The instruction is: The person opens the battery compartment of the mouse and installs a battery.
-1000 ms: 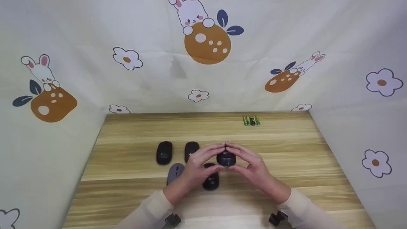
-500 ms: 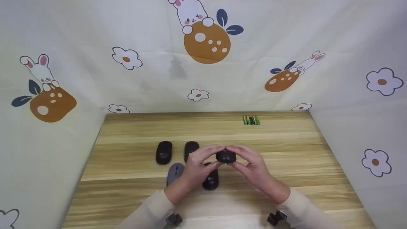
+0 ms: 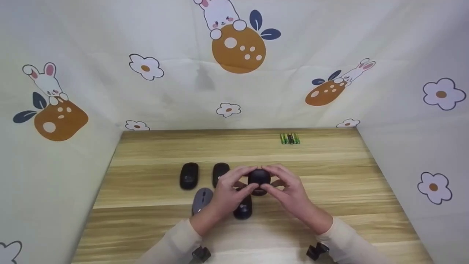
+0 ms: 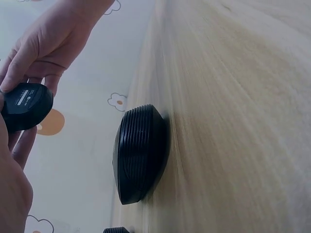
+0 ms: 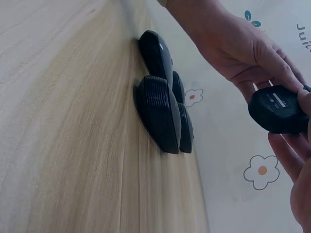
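A black computer mouse (image 3: 259,176) is held above the table between both hands, its wider face tilted toward the head camera. My left hand (image 3: 231,190) grips its left side, with the thumb on the near face and fingers at the far edge. From the right, my right hand (image 3: 291,192) grips it the same way, the two thumbs nearly meeting. In the left wrist view, the underside of the mouse (image 4: 28,106) shows a pale label. The right wrist view shows that label on the mouse (image 5: 278,110) too. Whether its battery cover is in place cannot be told.
Two black mice (image 3: 189,176) (image 3: 221,172) lie left of the hands. Nearer are a grey mouse (image 3: 202,200) and another black mouse (image 3: 243,209), partly behind the left arm. Several green and black batteries (image 3: 290,138) lie at the back of the wooden table (image 3: 154,146). Patterned cloth (image 3: 176,95) surrounds it.
The held mouse has tilted, so a broad face now shows where its end showed before. Both thumbs have moved from its near edge onto that face. The other mice and batteries have stayed put.
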`<state>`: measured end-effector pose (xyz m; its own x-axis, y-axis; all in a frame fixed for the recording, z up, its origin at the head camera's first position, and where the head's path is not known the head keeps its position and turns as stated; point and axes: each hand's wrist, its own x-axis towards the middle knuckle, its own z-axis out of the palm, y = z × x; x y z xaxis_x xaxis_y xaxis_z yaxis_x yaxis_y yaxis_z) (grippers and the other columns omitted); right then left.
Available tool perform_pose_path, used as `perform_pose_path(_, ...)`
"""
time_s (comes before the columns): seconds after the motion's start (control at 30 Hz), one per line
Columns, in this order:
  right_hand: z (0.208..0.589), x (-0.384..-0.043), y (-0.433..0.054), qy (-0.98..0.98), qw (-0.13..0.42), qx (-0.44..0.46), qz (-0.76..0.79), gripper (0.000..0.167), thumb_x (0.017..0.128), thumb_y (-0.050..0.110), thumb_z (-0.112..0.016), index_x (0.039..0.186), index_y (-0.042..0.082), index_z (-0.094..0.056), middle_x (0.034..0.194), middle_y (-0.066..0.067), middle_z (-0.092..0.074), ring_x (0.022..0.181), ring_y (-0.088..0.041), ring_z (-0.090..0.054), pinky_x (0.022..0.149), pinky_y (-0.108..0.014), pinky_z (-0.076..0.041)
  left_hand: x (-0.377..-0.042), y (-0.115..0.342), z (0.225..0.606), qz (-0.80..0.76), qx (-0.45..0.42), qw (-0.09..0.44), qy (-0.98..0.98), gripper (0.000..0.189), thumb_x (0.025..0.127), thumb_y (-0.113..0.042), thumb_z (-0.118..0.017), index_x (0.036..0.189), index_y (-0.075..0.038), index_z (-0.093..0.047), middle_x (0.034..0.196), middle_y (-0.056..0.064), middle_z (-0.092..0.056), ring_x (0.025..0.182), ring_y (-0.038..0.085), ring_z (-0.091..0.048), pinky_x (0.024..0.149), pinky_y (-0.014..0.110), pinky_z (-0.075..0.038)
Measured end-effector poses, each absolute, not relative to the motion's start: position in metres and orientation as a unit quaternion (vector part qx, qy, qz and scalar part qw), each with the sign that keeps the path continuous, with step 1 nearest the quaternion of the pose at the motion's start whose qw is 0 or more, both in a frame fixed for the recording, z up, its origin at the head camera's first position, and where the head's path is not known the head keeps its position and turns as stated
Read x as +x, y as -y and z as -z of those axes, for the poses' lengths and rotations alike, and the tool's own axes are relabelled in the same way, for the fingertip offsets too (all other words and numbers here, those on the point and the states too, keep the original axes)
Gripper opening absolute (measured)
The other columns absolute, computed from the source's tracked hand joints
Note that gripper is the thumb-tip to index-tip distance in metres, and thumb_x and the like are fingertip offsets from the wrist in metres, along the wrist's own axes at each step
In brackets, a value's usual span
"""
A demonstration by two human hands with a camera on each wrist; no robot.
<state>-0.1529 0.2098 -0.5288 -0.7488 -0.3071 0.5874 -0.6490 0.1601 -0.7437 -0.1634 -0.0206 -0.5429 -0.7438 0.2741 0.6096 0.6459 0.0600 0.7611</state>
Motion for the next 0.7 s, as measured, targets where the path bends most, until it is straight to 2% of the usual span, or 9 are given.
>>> perform_pose_path(0.27,0.5292,-0.1531,-0.2097,0.749,0.108,0.292,-0.585,0.053,0.094,-0.006,-0.082,0.144,0.005,-0.071,0.129,-0.013,-0.073,0.106,-0.021,-0.073,0.068,-0.037,-0.069,-0.1631,0.0236,0.5414,0.634,-0.263,0.070,0.723,0.042,0.099,-0.017,-0.086,0.140,-0.015,-0.076,0.131,0.002,-0.077,0.112,0.022,-0.073,0.072,0.033,-0.068)
perform_pose_path(0.47,0.5270,-0.1521,-0.2099,0.742,0.052,0.253,-0.618,0.053,0.096,-0.003,-0.082,0.147,0.004,-0.069,0.135,-0.014,-0.070,0.107,-0.023,-0.073,0.073,-0.041,-0.069,-0.1649,0.0239,0.5411,0.659,-0.233,0.025,0.715,0.043,0.099,-0.016,-0.085,0.141,-0.013,-0.076,0.128,0.005,-0.077,0.111,0.023,-0.074,0.071,0.035,-0.069)
perform_pose_path(0.7,0.5278,-0.1530,-0.2107,0.748,0.033,0.235,-0.620,0.054,0.095,0.000,-0.083,0.147,0.006,-0.070,0.135,-0.013,-0.069,0.107,-0.024,-0.073,0.075,-0.042,-0.069,-0.1644,0.0242,0.5404,0.669,-0.210,-0.008,0.712,0.043,0.100,-0.018,-0.085,0.142,-0.013,-0.075,0.128,0.006,-0.076,0.110,0.023,-0.074,0.075,0.035,-0.069)
